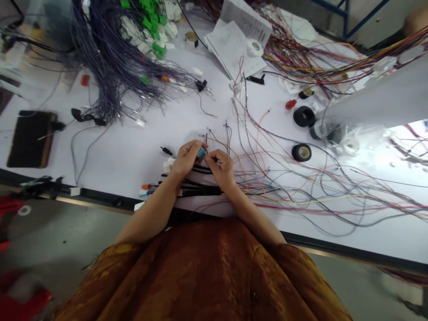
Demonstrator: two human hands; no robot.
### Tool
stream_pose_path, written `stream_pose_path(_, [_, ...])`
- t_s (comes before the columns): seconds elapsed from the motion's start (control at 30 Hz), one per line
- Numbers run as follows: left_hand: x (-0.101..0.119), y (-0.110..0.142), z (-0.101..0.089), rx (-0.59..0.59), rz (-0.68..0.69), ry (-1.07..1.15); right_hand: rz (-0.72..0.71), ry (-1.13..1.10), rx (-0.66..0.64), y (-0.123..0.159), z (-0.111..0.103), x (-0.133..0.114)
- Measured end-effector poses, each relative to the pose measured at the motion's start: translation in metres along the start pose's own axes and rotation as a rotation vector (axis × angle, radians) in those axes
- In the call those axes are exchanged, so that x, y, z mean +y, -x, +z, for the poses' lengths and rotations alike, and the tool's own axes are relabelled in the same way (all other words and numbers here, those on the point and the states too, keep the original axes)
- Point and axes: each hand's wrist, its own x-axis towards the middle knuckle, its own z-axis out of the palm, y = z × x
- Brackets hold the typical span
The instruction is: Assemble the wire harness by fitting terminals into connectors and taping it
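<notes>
A small teal connector [201,153] pinched between both hands above a white bench [133,154]

The left hand [187,158] and right hand [222,167] curved inward, fingers nearly closed, their fingertips gripping the connector from either side, with bare forearms angled up from the bench edge. Beneath the hands lay a bundle of black sleeved cables [197,191], while thin, glossy coloured wires [267,191] fanned out to the right, near a squat roll of black tape [301,152].
</notes>
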Motion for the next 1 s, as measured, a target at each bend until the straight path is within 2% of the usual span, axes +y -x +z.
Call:
stream_pose_path(0.07, [0.000,-0.004,-0.003,0.047,-0.051,0.141,-0.003,0.021,0.033,0.002,-0.015,-0.001])
stream_pose_path(0.17, [0.003,-0.010,-0.008,0.062,-0.132,0.282,-0.002,0.180,0.093,0.009,-0.052,0.009])
stream_pose_path(0.27, [0.006,-0.014,-0.011,0.036,-0.187,0.321,0.041,0.382,0.009,0.020,-0.090,0.021])
stream_pose_path(0.33, [0.007,-0.014,-0.011,0.027,-0.186,0.312,0.074,0.453,-0.071,0.026,-0.103,0.024])
stream_pose_path(0.43, [0.008,-0.014,-0.011,0.031,-0.170,0.277,0.093,0.453,-0.111,0.027,-0.098,0.021])
stream_pose_path(0.67, [0.005,-0.013,-0.010,-0.019,-0.082,0.189,0.230,0.525,-0.065,-0.002,-0.059,0.011])
stream_pose_path(0.83, [0.002,-0.013,-0.010,0.029,-0.092,0.228,0.148,0.484,-0.166,-0.013,-0.055,0.010])
stream_pose_path(1.0, [0.004,-0.011,-0.009,0.059,-0.150,0.298,0.156,0.458,-0.236,-0.019,-0.055,0.001])
